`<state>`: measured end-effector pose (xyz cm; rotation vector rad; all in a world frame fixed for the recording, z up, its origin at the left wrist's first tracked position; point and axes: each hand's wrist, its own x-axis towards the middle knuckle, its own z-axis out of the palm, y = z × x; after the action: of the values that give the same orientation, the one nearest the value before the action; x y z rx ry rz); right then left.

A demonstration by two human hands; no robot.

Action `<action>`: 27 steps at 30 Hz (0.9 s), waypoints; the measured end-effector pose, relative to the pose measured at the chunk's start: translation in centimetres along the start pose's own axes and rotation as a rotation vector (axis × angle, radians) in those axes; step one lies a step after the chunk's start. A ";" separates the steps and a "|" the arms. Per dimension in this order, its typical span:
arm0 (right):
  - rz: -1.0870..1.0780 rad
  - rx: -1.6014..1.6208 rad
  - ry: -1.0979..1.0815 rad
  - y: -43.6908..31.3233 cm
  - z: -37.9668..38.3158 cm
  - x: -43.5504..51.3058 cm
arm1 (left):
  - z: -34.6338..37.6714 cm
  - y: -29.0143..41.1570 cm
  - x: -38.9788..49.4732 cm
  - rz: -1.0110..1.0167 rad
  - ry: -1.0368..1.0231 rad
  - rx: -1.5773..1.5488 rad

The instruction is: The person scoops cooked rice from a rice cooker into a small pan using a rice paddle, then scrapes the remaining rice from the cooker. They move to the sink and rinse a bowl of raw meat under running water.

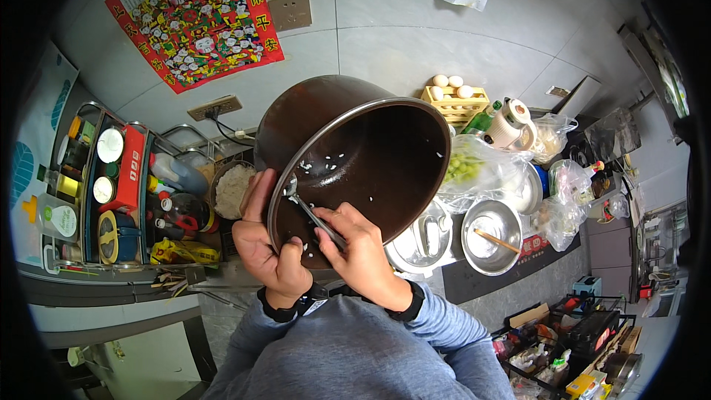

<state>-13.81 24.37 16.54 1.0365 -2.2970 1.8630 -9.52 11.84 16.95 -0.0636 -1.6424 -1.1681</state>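
A large dark brown pot (383,166) with a pale metal rim is tilted so that its mouth faces me. Stray white grains, which look like cooked rice, cling to its inner wall. My left hand (272,250) grips the near-left rim, with the thumb inside and the fingers outside. In my right hand (358,250) is a metal spoon (305,205), its bowl against the inner wall near the left rim with some white grains on it. Partly hidden to the left of the pot, a bowl of white rice (236,186) stands close to my left fingers.
Bottles and jars crowd a metal rack (83,222) at left. Right of the pot are a metal lid (422,239), a steel bowl (491,233) with a wooden stick, bagged green grapes (464,164), an egg holder (455,103) and a cream kettle (508,122). A power cord (225,130) hangs behind.
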 end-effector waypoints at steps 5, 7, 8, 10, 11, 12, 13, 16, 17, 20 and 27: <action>0.144 0.180 -0.093 0.2 -1.8 0.1 | 0.2 0.0 0.0 -0.075 0.036 -0.118; 0.167 0.221 -0.143 0.6 -2.8 0.2 | 0.2 -0.1 0.0 -0.093 0.039 -0.137; 0.157 0.238 -0.142 0.8 -3.1 0.5 | 0.1 -0.2 0.1 -0.096 0.035 -0.140; 0.179 0.299 -0.199 1.1 -4.7 0.9 | -0.1 -0.2 0.1 -0.132 0.036 -0.173; 0.195 0.340 -0.221 1.2 -5.7 1.2 | -0.2 -0.2 0.0 -0.166 0.041 -0.204; 0.281 0.361 -0.279 1.2 -7.1 1.5 | -0.4 -0.1 0.0 -0.199 0.046 -0.235; 0.351 0.403 -0.323 1.0 -8.8 1.7 | -0.5 -0.2 0.0 -0.212 0.048 -0.256; 0.452 0.364 -0.464 0.0 -13.6 3.5 | -1.2 -0.6 0.2 -0.255 0.044 -0.297; 0.463 0.320 -0.503 -0.6 -15.1 4.1 | -1.3 -0.7 0.2 -0.290 0.071 -0.336; 0.496 0.290 -0.624 -3.4 -19.2 5.5 | -2.1 -0.9 0.1 -0.439 0.063 -0.411; 0.198 0.281 -1.000 -9.0 -22.1 8.4 | -3.4 -0.1 -0.3 -0.659 0.036 -0.437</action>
<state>-24.55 38.96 34.20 2.2763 -2.6661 2.0638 -7.07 9.51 16.47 0.2376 -1.3804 -2.0042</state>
